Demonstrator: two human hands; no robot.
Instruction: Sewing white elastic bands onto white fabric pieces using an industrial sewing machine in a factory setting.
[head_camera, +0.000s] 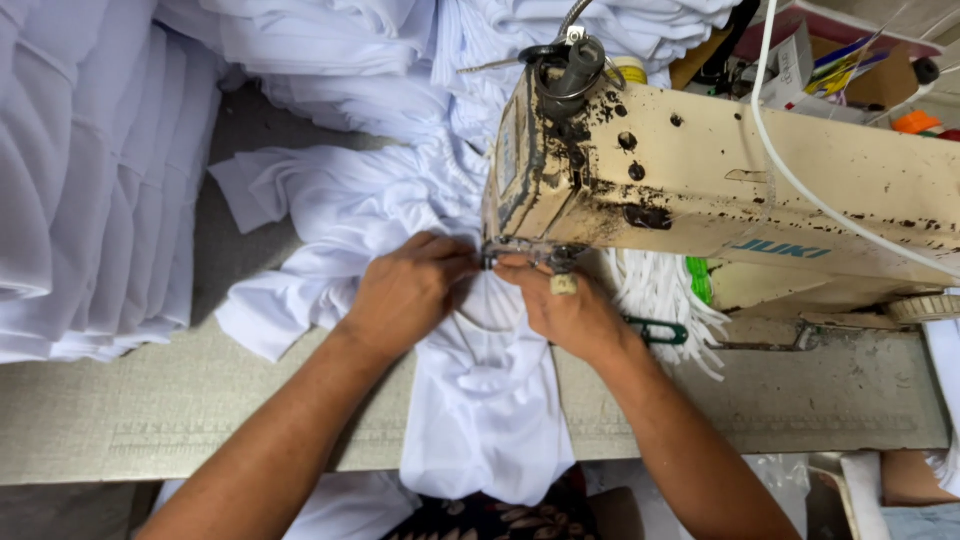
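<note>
A white garment (480, 400) lies across the grey sewing table (150, 400) and hangs over its front edge. My left hand (405, 295) presses the cloth just left of the needle area, fingers curled on the fabric. My right hand (565, 310) pinches the same cloth right under the presser foot of the worn cream sewing machine (740, 190); a ring sits on one finger. The needle itself is hidden by my fingers and the machine head.
Folded white garments (90, 180) are stacked high at the left, with more white cloth (350, 60) heaped behind. A bundle of white strips (665, 300) and green-handled snips (655, 330) lie under the machine arm. A white cable (790, 170) crosses the machine. Cluttered boxes (850, 60) stand at the back right.
</note>
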